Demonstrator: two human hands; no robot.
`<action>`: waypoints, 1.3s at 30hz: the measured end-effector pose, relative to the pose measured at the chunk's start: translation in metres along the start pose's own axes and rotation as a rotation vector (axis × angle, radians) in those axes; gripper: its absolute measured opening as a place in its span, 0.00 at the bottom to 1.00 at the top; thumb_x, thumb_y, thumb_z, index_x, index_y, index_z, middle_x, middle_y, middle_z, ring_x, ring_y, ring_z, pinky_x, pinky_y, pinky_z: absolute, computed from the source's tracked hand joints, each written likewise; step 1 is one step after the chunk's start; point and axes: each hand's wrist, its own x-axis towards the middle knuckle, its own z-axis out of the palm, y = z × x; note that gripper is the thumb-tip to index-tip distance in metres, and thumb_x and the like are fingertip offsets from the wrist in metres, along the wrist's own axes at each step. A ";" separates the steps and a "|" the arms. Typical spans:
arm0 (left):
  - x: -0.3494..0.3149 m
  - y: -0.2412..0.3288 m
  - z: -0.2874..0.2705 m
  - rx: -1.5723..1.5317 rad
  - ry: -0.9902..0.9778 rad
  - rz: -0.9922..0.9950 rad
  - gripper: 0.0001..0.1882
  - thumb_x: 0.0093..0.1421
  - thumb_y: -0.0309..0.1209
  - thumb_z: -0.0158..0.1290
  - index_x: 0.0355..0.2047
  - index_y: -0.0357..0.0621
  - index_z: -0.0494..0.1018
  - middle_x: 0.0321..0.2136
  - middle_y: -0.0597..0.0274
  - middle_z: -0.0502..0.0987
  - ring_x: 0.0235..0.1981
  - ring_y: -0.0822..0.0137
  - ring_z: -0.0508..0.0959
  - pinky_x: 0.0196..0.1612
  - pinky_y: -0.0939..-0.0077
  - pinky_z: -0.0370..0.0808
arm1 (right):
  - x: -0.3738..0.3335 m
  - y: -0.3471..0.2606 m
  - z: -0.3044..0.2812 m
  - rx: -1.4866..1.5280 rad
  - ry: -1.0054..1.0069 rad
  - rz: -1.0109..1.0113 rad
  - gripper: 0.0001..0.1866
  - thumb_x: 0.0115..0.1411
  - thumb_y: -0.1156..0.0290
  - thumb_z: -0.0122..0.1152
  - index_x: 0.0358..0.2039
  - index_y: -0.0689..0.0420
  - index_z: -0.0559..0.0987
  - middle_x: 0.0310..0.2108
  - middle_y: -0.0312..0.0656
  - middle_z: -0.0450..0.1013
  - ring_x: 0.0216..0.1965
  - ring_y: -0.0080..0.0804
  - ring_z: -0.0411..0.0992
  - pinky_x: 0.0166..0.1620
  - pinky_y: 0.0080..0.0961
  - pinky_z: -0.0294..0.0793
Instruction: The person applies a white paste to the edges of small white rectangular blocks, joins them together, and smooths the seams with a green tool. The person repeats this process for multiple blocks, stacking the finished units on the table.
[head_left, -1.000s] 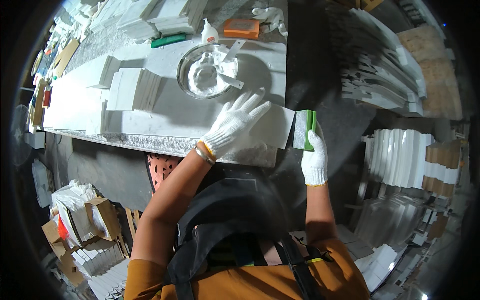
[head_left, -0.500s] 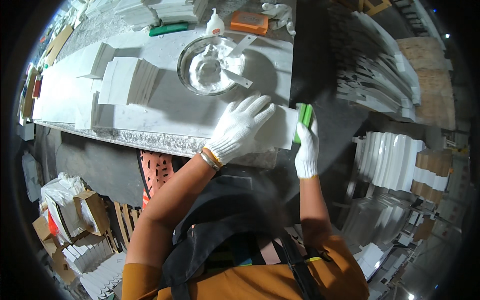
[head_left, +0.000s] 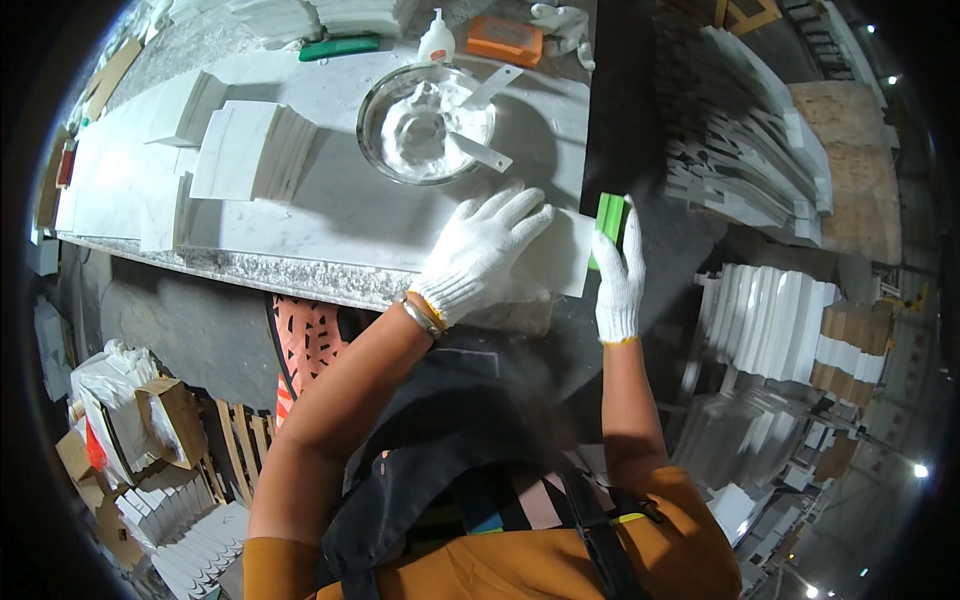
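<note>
My left hand (head_left: 485, 250), in a white knit glove, lies flat with its fingers a little apart on a white stone tile (head_left: 565, 255). The tile's right end juts past the edge of the marble slab (head_left: 350, 225). My gloved right hand (head_left: 620, 285) is closed round a bright green sanding block (head_left: 609, 222), held along the tile's right edge. The block's underside is hidden. Just beyond my left hand stands a clear bowl (head_left: 367, 150) of white paste (head_left: 412, 125), with two metal scrapers (head_left: 482, 152) resting in it.
Stacked white tiles (head_left: 235, 150) stand on the slab's left. At the far side are a white squeeze bottle (head_left: 437, 42), an orange box (head_left: 504, 41), a green block (head_left: 340, 47) and spare gloves (head_left: 567, 28). Stone pieces (head_left: 765, 315) are stacked on the right.
My right hand and the green sanding block have slid slightly away from me along the tile's edge. My left hand stays on the tile. The view has shifted a little.
</note>
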 end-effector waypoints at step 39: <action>0.000 -0.003 0.009 0.030 0.019 0.005 0.44 0.43 0.44 0.69 0.61 0.49 0.67 0.64 0.56 0.64 0.66 0.51 0.62 0.65 0.55 0.62 | -0.029 0.015 0.010 0.480 0.026 0.279 0.34 0.65 0.63 0.57 0.68 0.57 0.60 0.58 0.40 0.66 0.52 0.23 0.66 0.55 0.24 0.67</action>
